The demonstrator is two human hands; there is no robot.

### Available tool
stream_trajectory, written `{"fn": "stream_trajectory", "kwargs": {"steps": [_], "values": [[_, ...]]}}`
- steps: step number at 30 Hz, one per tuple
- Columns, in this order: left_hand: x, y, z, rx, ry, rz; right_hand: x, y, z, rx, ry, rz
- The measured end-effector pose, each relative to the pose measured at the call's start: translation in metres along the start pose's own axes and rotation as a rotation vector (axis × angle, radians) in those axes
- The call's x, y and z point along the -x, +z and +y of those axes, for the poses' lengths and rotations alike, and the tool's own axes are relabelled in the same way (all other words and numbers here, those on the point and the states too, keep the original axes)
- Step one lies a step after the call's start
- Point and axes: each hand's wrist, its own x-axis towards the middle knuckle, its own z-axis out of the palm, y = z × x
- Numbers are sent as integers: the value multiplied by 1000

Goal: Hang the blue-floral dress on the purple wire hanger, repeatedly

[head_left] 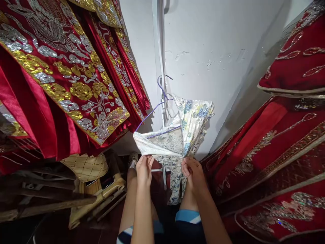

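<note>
A pale wall point(215, 37) stands between red embroidered garments point(68, 71). In front of the wall, a floral garment point(195, 115) hangs on a purple hanger point(164, 94), whose arm toward the person's left is largely bare. Also before the wall, the left hand point(144, 168) pinches the garment's white edge; the right hand point(194, 173), thumb to fingers, pinches its printed front edge.

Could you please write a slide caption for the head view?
Left hand and right hand hold a floral garment on a purple hanger between red decorated garments.
</note>
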Motion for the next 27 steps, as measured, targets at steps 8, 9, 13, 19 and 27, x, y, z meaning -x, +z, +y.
{"fn": "stream_trajectory", "kwargs": {"steps": [8, 9, 13, 19, 27], "values": [[10, -10, -10, -175, 49, -21, 4, 0, 5, -5, 56, 56], [8, -10, -13, -198, 60, -23, 3, -2, 6, 1, 58, 71], [0, -15, -28, -248, 36, -23, -5, -16, 11, -43, 44, 220], [7, -27, -44, -261, -26, -2, -8, -43, 32, -61, 152, 230], [42, 17, 25, 70, -60, -158, 2, -40, 38, 397, 218, -88]]}}
